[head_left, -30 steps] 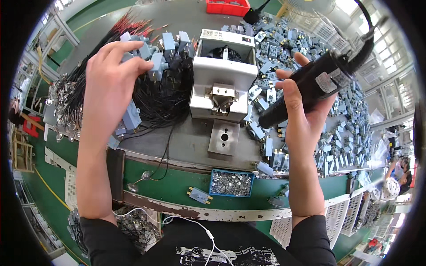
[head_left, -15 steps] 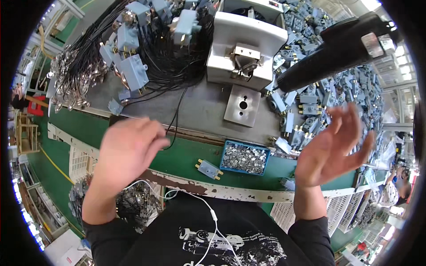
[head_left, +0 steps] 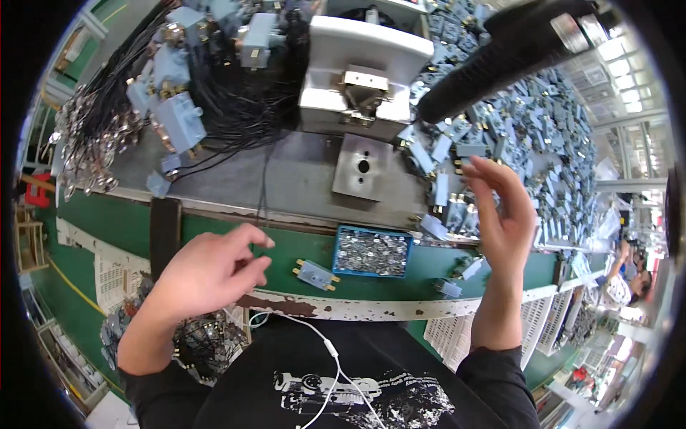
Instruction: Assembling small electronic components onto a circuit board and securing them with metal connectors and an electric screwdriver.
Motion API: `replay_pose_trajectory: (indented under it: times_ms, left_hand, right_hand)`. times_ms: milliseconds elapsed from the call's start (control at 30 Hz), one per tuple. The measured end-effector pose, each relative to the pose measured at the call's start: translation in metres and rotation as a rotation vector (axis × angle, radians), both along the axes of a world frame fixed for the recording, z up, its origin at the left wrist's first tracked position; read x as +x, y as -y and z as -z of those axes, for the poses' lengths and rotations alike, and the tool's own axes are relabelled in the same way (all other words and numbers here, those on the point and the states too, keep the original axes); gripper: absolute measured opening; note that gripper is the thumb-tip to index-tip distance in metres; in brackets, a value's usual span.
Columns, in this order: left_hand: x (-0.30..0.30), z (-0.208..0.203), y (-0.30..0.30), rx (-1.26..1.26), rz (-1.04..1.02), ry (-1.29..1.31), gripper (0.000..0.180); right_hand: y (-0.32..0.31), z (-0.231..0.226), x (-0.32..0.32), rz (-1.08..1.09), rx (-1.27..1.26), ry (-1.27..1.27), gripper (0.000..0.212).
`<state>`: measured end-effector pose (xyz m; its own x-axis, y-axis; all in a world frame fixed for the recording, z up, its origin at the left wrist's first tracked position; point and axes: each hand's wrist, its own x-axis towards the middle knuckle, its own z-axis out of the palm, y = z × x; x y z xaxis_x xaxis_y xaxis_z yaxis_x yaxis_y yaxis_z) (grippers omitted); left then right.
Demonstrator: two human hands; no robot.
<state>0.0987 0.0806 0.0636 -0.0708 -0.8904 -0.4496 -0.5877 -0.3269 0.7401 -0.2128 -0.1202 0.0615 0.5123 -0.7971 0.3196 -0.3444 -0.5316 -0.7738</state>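
Observation:
My left hand (head_left: 207, 273) hovers over the green bench near its front edge, thumb and fingers apart, with nothing visible in it. To its right lies a small grey-blue box with brass prongs (head_left: 315, 274). Beside that stands a blue tray (head_left: 337, 252) of small metal pieces. My right hand (head_left: 509, 222) is raised at the near edge of a large heap of grey-blue pronged boxes (head_left: 550, 161). Its fingers are bent but apart from the thumb, and I see nothing between them. Two loose boxes (head_left: 448, 287) lie left of my right wrist.
A white bench machine (head_left: 368, 43) stands at the back, with a square holed metal plate (head_left: 363, 168) before it. A thick black tube (head_left: 493, 68) slants over the heap. Black cables (head_left: 243, 107) with boxes attached pile up at the left. A white cord (head_left: 314, 332) hangs over my shirt.
My right hand has moved left and inward over the near edge of the heap, its fingers bending. My left hand has dropped slightly nearer the bench. The view has shifted a little.

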Motion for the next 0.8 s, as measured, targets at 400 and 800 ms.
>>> replay_pose_trajectory:
  times_ms: [400, 800]
  left_hand:
    - [-0.008, 0.013, 0.002, -0.195, 0.041, -0.029, 0.046]
    - [-0.020, 0.000, 0.071, -0.611, 0.453, 0.266, 0.022]
  right_hand:
    - [0.049, 0.036, 0.035, -0.075, -0.375, -0.815, 0.036]
    - [0.016, -0.037, 0.028, -0.417, 0.139, -0.439, 0.037]
